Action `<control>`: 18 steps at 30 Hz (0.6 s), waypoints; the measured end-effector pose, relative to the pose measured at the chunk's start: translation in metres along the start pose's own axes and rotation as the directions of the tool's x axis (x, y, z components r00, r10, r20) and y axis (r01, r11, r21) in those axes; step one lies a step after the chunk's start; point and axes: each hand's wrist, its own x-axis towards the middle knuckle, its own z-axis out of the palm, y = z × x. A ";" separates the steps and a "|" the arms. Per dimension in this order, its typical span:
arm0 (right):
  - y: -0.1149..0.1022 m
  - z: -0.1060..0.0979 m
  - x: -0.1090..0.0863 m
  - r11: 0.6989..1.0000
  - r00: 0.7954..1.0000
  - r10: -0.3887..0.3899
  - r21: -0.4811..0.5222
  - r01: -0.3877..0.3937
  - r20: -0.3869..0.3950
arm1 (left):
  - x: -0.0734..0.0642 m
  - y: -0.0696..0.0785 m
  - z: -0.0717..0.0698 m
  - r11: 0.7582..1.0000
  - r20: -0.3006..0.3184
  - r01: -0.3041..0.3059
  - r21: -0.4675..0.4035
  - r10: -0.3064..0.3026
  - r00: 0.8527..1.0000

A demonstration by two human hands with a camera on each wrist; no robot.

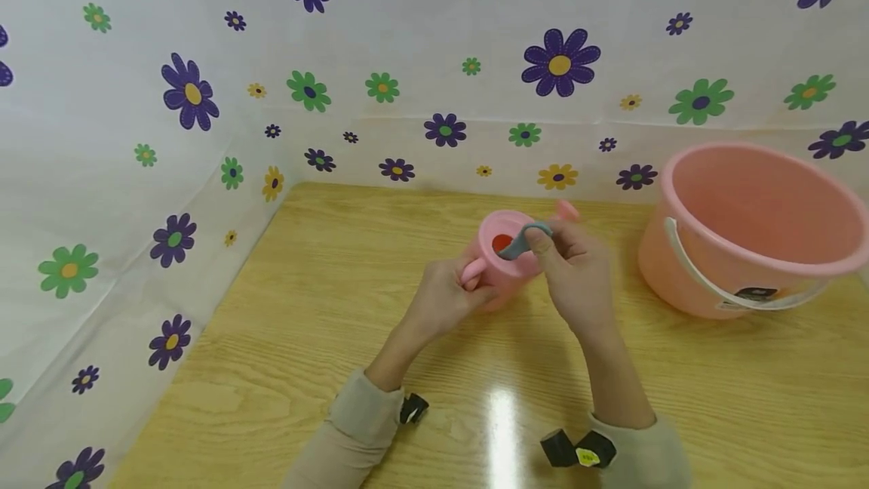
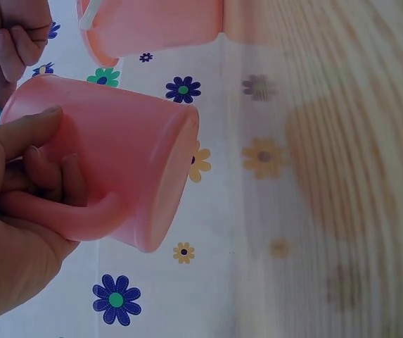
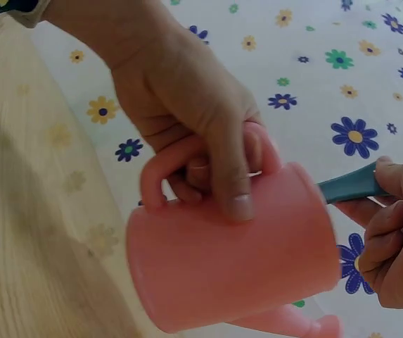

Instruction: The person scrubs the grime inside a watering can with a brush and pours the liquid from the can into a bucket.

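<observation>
A small pink watering can point(image 1: 504, 274) is held over the wooden table, its spout rose point(image 1: 567, 210) pointing to the far right. My left hand point(image 1: 441, 299) grips it by the loop handle, with the thumb laid along the can's side in the right wrist view. Between thumb and fingers, my right hand point(image 1: 580, 278) pinches a blue-grey handle point(image 3: 356, 182) that goes into the can's open top. The far end of that handled piece is hidden inside. Something red point(image 1: 502, 243) shows within the opening beside it.
A large pink bucket point(image 1: 655, 255) with a white carrying handle point(image 1: 706, 278) stands to the right of my right hand. A white flower-patterned sheet point(image 1: 462, 96) rises behind and to the left of the table point(image 1: 326, 308).
</observation>
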 end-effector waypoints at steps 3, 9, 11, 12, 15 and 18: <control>0.003 0.004 -0.001 0.999 0.996 0.029 -0.022 -0.027 0.089 | 0.000 0.000 0.000 1.000 -0.002 -0.022 -0.010 0.022 1.000; 0.003 0.005 -0.002 0.996 0.991 0.079 -0.046 -0.074 0.111 | 0.001 -0.002 0.000 0.997 -0.005 -0.022 -0.067 0.022 1.000; 0.002 0.003 -0.002 0.995 0.992 0.085 -0.057 -0.080 0.097 | 0.000 -0.001 0.000 0.996 -0.004 -0.015 -0.088 0.014 1.000; 0.001 0.003 -0.002 0.995 0.992 0.087 -0.061 -0.081 0.089 | 0.000 -0.001 0.000 0.995 -0.003 -0.011 -0.098 0.010 1.000; 0.000 0.002 -0.002 0.996 0.995 0.075 -0.049 -0.071 0.068 | 0.000 -0.001 0.000 0.993 -0.005 -0.008 -0.114 0.007 1.000; -0.001 0.002 -0.002 0.999 0.997 0.048 -0.023 -0.046 0.061 | 0.000 -0.002 0.000 0.993 -0.016 -0.029 -0.115 0.028 0.999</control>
